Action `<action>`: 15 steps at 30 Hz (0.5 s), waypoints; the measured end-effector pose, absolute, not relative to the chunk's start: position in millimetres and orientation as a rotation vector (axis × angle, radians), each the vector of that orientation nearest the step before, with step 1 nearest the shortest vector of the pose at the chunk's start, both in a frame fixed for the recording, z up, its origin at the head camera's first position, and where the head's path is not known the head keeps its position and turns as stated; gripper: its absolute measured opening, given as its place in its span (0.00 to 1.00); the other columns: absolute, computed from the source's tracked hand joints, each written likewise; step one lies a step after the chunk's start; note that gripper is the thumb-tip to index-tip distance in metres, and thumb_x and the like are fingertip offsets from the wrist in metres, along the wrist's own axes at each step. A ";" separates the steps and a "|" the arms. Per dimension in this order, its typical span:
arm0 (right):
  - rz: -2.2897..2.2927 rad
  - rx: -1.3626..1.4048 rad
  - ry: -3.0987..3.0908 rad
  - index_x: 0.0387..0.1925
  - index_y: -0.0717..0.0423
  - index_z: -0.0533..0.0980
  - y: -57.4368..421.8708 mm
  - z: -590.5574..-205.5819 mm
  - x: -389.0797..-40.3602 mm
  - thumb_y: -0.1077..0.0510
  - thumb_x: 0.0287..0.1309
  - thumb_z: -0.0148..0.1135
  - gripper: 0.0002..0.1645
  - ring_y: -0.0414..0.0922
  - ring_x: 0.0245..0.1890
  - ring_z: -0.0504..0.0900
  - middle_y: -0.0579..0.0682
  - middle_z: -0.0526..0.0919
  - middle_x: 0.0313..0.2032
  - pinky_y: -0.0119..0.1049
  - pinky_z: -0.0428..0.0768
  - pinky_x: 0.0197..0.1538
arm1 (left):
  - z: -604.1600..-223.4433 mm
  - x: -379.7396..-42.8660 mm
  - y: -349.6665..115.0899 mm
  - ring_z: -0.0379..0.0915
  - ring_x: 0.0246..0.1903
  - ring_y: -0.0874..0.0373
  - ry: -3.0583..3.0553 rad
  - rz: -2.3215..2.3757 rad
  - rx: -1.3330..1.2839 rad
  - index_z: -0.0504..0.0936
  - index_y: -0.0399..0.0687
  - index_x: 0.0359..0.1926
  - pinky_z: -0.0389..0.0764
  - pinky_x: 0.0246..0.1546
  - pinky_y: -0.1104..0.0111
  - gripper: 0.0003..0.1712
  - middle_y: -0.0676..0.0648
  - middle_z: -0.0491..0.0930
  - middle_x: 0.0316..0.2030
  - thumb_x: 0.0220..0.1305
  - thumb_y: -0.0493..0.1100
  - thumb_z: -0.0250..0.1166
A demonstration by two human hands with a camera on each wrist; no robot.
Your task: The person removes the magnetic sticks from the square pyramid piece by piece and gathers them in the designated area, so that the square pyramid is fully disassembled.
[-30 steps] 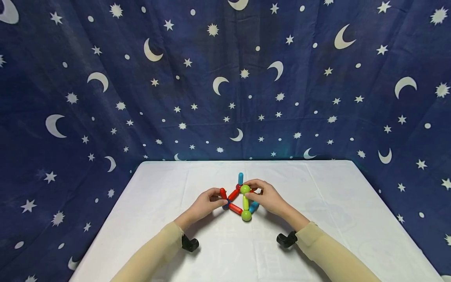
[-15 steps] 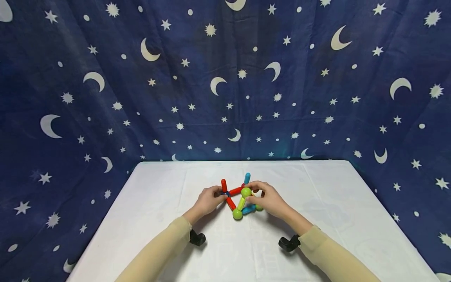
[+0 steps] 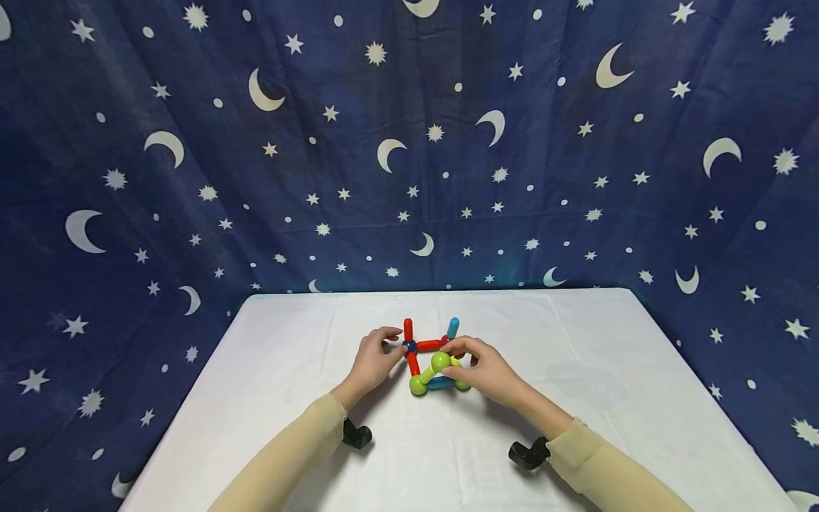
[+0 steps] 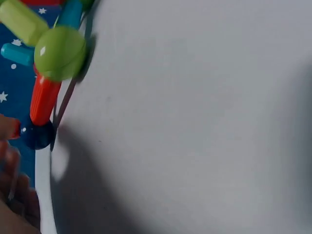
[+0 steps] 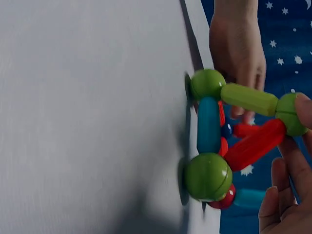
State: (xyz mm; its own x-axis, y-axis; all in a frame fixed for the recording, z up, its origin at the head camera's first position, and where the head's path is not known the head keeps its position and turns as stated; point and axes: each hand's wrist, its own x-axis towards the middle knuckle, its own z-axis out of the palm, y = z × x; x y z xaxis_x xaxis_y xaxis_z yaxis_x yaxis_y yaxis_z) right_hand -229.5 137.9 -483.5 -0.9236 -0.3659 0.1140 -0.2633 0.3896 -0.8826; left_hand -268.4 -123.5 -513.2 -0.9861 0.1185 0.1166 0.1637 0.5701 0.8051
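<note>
A construction of coloured rods and balls stands on the table. My right hand (image 3: 480,366) pinches its raised green ball (image 5: 291,114) between thumb and finger. From that ball a yellow-green rod (image 5: 248,99) runs down to a second green ball (image 3: 418,385), and a light-blue rod (image 5: 209,126) joins this to a third green ball (image 5: 208,176). My left hand (image 3: 372,361) is beside the dark blue ball (image 3: 411,347), thumb at its side, forefinger apart from it. Red rods (image 3: 429,345) branch from the blue ball, one pointing up. Another light-blue rod (image 3: 453,328) rises from a dark red ball, partly hidden by my right fingers.
The white tabletop (image 3: 409,462) spreads around the construction. Behind it hangs a navy cloth (image 3: 422,156) with moons and stars. A black wrist mount (image 3: 356,435) is on the left wrist, another mount (image 3: 530,454) on the right.
The construction has turned on the table: the blue-ball corner moved back and the front green ball went left. My left forefinger has come away from the blue ball; my right hand keeps its pinch.
</note>
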 end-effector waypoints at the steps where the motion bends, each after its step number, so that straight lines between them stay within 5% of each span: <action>1: -1.581 -0.578 2.534 0.55 0.42 0.81 136.3 -483.7 -229.4 0.45 0.60 0.75 0.23 0.52 0.53 0.76 0.41 0.82 0.48 0.45 0.70 0.52 | -513.0 -265.8 -124.2 0.71 0.49 0.51 -2.713 -1.454 -0.272 0.82 0.47 0.58 0.73 0.52 0.56 0.19 0.49 0.81 0.48 0.68 0.44 0.69; 8: -1.565 -0.571 2.592 0.57 0.39 0.82 124.8 -487.2 -233.7 0.43 0.62 0.72 0.23 0.49 0.51 0.75 0.39 0.81 0.47 0.44 0.72 0.48 | -508.2 -243.3 -120.2 0.68 0.56 0.53 -2.646 -1.778 -0.516 0.84 0.55 0.56 0.73 0.54 0.57 0.17 0.54 0.77 0.54 0.69 0.52 0.67; 15: -1.609 -0.571 2.568 0.57 0.37 0.81 113.2 -488.6 -237.4 0.43 0.63 0.72 0.21 0.49 0.50 0.74 0.37 0.83 0.47 0.43 0.70 0.47 | -512.4 -235.1 -115.4 0.72 0.48 0.52 -2.614 -1.904 -0.554 0.84 0.57 0.55 0.75 0.47 0.60 0.15 0.50 0.77 0.51 0.69 0.51 0.69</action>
State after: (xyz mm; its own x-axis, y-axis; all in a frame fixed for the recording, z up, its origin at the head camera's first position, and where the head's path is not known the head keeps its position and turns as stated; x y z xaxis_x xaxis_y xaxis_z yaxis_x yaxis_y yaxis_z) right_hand -237.4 113.2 -488.6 -0.9298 -0.3385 0.1448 -0.2780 0.3876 -0.8789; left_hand -235.1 -115.4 -512.4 -0.9335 0.3484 0.0845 0.1874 0.2731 0.9436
